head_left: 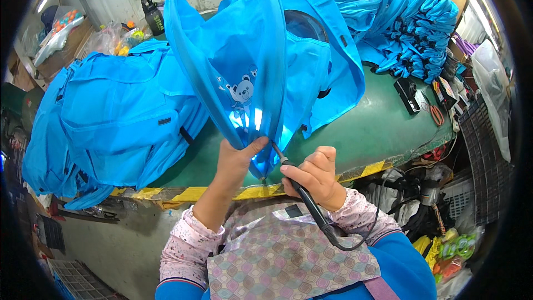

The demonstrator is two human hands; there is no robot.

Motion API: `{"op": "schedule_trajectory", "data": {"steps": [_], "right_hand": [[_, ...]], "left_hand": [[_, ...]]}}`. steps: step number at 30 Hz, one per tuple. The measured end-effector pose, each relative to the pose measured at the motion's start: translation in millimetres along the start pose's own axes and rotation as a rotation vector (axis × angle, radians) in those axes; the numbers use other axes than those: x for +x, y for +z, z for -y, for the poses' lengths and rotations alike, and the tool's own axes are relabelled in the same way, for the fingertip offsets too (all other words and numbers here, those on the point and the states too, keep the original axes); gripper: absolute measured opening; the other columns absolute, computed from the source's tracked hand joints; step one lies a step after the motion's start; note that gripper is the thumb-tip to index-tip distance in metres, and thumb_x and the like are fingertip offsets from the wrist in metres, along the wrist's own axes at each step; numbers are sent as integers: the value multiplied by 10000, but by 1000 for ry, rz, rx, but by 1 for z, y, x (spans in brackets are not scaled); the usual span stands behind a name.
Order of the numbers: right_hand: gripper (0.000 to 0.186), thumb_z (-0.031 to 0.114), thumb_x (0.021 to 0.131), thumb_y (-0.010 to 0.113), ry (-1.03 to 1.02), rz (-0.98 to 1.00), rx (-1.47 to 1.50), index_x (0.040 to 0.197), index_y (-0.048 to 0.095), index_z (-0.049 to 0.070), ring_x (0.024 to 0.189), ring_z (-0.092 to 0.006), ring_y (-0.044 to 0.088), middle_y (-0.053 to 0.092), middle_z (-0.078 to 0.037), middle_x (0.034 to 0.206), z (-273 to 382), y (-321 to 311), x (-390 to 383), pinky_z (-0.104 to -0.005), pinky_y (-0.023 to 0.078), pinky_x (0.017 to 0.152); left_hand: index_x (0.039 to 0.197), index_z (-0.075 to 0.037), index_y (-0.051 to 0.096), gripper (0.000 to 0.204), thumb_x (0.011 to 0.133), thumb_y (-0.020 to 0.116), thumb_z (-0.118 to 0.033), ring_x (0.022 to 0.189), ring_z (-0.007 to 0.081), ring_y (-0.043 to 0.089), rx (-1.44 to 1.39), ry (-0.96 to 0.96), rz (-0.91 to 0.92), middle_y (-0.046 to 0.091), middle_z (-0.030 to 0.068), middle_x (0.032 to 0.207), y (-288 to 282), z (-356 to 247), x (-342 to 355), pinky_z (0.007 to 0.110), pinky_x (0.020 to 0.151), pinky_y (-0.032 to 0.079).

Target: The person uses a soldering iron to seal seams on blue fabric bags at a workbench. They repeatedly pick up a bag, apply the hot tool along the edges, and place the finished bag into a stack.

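Note:
My left hand [239, 164] grips the lower part of a blue fabric canopy [222, 72] with a curved rim and a white bear print, its thumb on the fabric. Light shows through the canopy's lower end. My right hand [316, 178] is closed on a black pen-shaped tool [305, 200] with a thin metal shaft, like a soldering iron, with a cable trailing from its handle. The tool's tip touches or nearly touches the fabric just right of my left thumb; the exact contact is unclear.
Blue fabric piles [116, 105] lie left and at the back right [400, 28] on a green worktable [383, 122] with a yellow-striped front edge. Scissors [436, 114], a black device [407, 94] and a bottle [152, 16] sit on it. Bags and crates crowd below right.

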State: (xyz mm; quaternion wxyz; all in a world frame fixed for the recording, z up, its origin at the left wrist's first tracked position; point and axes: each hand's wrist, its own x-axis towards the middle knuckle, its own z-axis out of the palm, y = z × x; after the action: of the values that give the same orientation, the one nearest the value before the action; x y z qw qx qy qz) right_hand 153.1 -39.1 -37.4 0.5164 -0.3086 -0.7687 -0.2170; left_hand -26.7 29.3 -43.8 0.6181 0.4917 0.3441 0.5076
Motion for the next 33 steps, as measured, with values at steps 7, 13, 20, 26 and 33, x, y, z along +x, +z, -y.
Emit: {"op": "schedule_trajectory", "data": {"steps": [7,13,20,26,33], "right_hand": [[280,133,771,784,282,-6,240,1027,682,78,625,-215,459,522,-2,670,-12,-1,8,-381,329,666],[286,231,816,794,93,-143,136,1035,685,84,681,-215,523,550,-4,726,-15,-1,16,-389,388,720],[307,188,796,787,84,15,237,1060,677,76,632,-183,505,553,26,674,0,-12,25,-359,380,684],[261,160,774,770,-2,-11,172,1010,695,77,583,-155,449,500,44,629,3,7,18,-339,355,659],[260,188,803,748,-73,8,121,1028,676,79,581,-149,448,510,48,647,2,20,20,-332,350,656]], "left_hand": [[1071,-24,690,254,874,783,-154,884,132,644,63,-20,-8,709,35,985,-4,-2,1,290,809,501],[1144,-2,619,356,864,790,-141,891,131,610,115,293,-323,647,48,1066,15,19,-14,292,815,482],[1091,-8,597,177,951,682,-76,933,106,586,7,311,-182,641,37,1031,-5,51,-36,262,871,453],[1018,-51,605,97,964,677,-87,900,78,586,-222,215,-165,657,12,958,8,46,-23,247,832,455],[948,-74,571,126,952,696,-86,882,66,583,-226,239,-210,664,6,949,12,46,-23,226,794,449]]}}
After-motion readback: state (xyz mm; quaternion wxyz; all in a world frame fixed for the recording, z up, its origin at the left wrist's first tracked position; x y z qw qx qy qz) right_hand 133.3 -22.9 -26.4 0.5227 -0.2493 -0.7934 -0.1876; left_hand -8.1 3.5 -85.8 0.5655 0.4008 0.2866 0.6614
